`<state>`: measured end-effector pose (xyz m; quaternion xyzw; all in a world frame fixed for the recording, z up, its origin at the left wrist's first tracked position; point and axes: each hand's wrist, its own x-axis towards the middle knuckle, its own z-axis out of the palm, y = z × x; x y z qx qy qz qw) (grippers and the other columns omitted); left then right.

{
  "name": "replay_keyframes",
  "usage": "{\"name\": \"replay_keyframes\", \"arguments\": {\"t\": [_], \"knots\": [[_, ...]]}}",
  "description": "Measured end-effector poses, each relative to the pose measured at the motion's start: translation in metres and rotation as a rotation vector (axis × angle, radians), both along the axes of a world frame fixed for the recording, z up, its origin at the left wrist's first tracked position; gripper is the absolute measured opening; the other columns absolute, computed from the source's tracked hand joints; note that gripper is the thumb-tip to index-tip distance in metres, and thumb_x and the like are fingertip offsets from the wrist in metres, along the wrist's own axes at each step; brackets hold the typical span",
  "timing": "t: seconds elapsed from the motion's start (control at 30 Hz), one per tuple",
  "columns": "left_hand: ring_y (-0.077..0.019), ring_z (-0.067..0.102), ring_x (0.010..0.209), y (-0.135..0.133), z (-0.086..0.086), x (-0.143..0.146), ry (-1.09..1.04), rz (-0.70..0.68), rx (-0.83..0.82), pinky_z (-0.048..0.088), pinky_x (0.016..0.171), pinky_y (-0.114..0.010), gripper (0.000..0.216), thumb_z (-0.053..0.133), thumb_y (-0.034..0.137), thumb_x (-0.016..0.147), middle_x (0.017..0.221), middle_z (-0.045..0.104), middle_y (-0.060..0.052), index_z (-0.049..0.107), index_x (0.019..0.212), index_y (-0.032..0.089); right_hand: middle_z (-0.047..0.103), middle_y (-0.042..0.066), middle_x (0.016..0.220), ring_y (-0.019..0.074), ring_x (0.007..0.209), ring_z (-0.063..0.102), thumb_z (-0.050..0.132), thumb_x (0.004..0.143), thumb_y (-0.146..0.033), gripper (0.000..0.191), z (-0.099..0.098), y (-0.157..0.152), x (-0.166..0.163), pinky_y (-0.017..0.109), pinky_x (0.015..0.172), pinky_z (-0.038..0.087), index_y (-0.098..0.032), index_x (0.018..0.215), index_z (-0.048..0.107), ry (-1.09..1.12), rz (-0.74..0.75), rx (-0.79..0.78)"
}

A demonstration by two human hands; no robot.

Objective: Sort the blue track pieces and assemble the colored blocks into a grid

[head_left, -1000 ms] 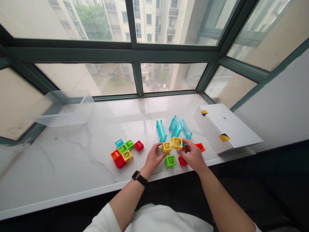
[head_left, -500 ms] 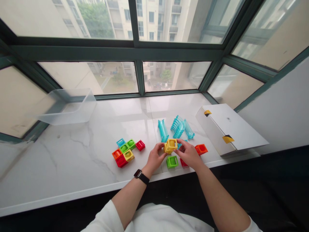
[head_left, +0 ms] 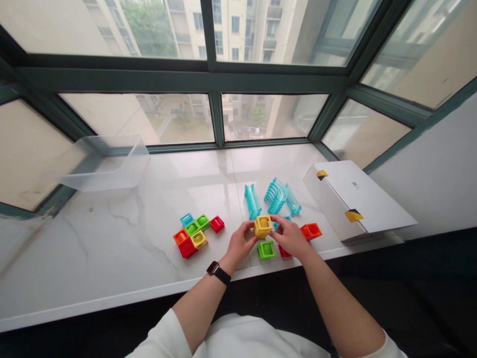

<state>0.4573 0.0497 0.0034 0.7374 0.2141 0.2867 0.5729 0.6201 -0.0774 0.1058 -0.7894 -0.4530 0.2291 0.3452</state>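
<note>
Between my two hands are yellow hollow blocks [head_left: 263,226], one over another, held above the counter. My left hand [head_left: 241,242], with a black watch on its wrist, pinches their left side. The fingers of my right hand [head_left: 289,236] grip the right side. Just below them a green block [head_left: 266,250] sits near the counter's front edge. A red block [head_left: 284,252] is partly hidden under my right hand, and a blue piece [head_left: 282,222] shows behind it. An orange-red block [head_left: 311,231] lies to the right of that hand.
Farther left are joined coloured blocks [head_left: 192,235] with a separate red block [head_left: 216,224]. Clear blue track pieces [head_left: 276,196] lie behind my hands. A white box [head_left: 359,199] stands at right, a clear plastic bin [head_left: 108,184] at back left, by the window.
The upper yellow block has shifted slightly left and down, so it now sits more squarely over the lower one. Both hands keep their hold.
</note>
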Motion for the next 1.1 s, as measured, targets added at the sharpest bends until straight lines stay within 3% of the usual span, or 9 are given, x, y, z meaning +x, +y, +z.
{"name": "replay_keyframes", "arguments": {"t": [0.3, 1.1], "knots": [[-0.0229, 0.069, 0.119, 0.0007, -0.0009, 0.0001, 0.018, 0.001, 0.012, 0.054, 0.108, -0.041, 0.044, 0.079, 0.025, 0.087, 0.128, 0.072, -0.006, 0.063, 0.128, 0.025, 0.078, 0.004, 0.119, 0.0150, 0.069, 0.063, 0.069, 0.085, -0.023, 0.049, -0.0042, 0.0010, 0.0045, 0.031, 0.071, 0.051, -0.026, 0.134, 0.068, -0.039, 0.013, -0.025], [-0.0246, 0.068, 0.124, 0.0009, -0.0062, -0.0006, 0.022, -0.007, 0.025, 0.053, 0.111, -0.044, 0.048, 0.078, 0.021, 0.087, 0.134, 0.071, -0.007, 0.063, 0.132, 0.027, 0.077, 0.004, 0.122, 0.0146, 0.067, 0.062, 0.070, 0.086, -0.026, 0.046, 0.0026, -0.0060, 0.0076, 0.033, 0.075, 0.053, -0.027, 0.132, 0.068, -0.075, -0.007, -0.028]]}}
